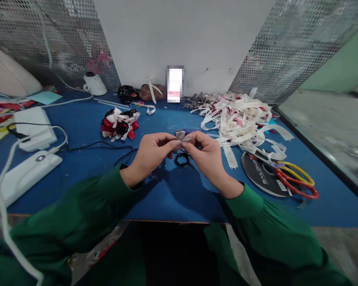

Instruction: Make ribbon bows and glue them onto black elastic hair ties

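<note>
Near the middle of the blue table, my left hand (pixel 155 153) and my right hand (pixel 205 155) meet at the fingertips. Both pinch a small pale ribbon piece (pixel 180 135), with thumbs almost touching on it. Just below the fingertips is a black ring-shaped band (pixel 182 159); whether it is joined to the ribbon I cannot tell. Left of my hands lies a bunch of red, black and white bows (pixel 119 124). A large heap of white ribbons (pixel 241 119) lies to the right.
Scissors with red and yellow handles (pixel 296 180) rest on a black spool (pixel 261 174) at the right. White power devices (pixel 35 129) and cables lie at the left. Along the back are a white cup (pixel 94 84), a brown pouch (pixel 152 92) and a lit phone (pixel 174 84).
</note>
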`<state>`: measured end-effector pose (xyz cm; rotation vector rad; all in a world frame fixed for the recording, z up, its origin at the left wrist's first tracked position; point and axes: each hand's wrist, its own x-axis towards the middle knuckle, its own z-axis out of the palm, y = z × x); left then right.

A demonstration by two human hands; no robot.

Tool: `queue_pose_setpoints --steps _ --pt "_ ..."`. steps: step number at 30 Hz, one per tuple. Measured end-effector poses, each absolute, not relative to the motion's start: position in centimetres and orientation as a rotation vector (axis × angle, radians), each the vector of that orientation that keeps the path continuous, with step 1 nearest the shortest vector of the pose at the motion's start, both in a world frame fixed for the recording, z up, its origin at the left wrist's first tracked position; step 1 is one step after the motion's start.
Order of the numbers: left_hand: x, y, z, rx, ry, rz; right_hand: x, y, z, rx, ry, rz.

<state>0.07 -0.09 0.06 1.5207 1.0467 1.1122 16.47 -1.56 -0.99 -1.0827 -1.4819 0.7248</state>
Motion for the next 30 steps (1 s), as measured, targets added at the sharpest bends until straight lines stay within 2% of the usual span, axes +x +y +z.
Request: queue_pose_setpoints --steps 9,30 --pt "-0.06 -0.21 0.25 1.715 1.188 1.091 16.29 -1.7 -1.38 -1.127 -1.482 0.707" --pt "-0.23 -0.05 0.04 1.561 1.169 1.081 15.94 -1.81 -1.52 -1.118 -1.526 0.685"
